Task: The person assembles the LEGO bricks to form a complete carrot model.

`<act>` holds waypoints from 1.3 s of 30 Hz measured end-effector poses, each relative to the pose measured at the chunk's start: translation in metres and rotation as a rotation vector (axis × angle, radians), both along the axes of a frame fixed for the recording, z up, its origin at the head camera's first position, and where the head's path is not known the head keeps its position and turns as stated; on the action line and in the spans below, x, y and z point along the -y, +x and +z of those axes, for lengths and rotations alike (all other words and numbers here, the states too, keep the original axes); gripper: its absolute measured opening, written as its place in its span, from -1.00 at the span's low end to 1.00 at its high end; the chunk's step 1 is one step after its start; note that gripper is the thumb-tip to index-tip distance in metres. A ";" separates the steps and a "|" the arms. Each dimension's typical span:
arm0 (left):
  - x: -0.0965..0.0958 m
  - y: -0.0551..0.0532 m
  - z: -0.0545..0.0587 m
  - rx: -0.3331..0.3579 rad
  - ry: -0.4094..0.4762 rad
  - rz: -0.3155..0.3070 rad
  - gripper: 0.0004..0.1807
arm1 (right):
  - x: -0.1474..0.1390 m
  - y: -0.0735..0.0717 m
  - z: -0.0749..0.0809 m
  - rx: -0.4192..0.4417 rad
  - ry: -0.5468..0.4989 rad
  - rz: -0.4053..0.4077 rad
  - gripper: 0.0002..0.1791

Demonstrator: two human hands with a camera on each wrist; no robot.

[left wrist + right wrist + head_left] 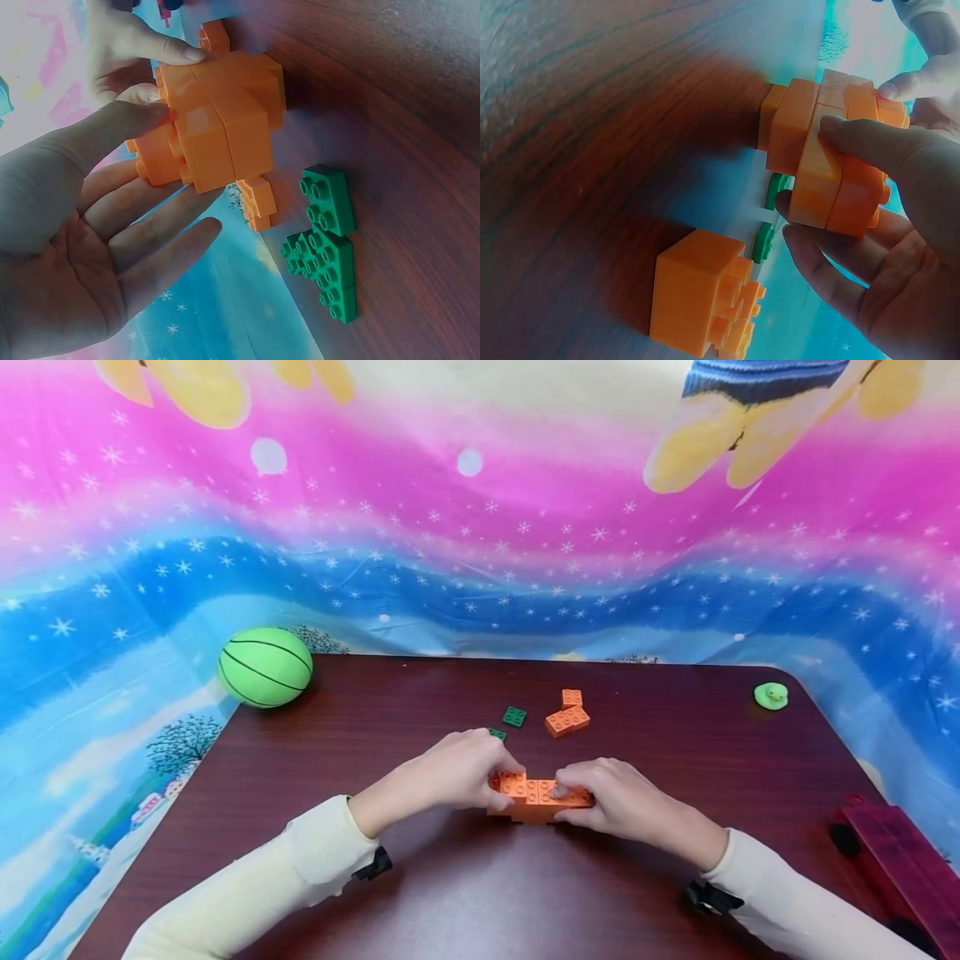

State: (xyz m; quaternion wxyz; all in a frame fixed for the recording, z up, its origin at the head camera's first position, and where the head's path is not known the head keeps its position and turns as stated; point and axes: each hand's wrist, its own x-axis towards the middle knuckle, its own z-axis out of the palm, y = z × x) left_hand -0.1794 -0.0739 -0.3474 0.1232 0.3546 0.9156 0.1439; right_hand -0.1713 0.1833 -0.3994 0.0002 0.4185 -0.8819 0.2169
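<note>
Several orange toy building bricks are joined into one stepped block (534, 812) low over the dark table, near its middle. My left hand (465, 768) grips its left end, thumb on the near side and fingers behind. At the other end my right hand (626, 797) pinches the block between thumb and fingers. In the left wrist view the joined block (225, 135) shows studs facing the left palm. Seen from the right wrist, the right thumb presses the near face of the block (821, 176), with fingertips against its far side.
Behind the hands lie loose orange bricks (567, 722) and green bricks (514, 717). A green ball (266, 668) sits at the back left corner, a small green duck (771, 696) at the back right. A red wheeled toy (903, 860) stands at the right edge. Patterned cloth (465, 560) hangs behind.
</note>
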 end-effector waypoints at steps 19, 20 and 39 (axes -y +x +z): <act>-0.003 0.001 -0.004 -0.078 -0.044 -0.020 -0.73 | 0.000 0.001 -0.002 -0.001 -0.012 0.008 -0.71; -0.003 0.001 -0.005 -0.071 -0.035 -0.016 -0.72 | -0.001 0.001 -0.002 -0.004 -0.011 0.007 -0.70; -0.003 0.000 -0.013 0.059 0.071 0.013 -0.60 | -0.019 0.005 0.021 0.136 0.104 -0.047 -0.60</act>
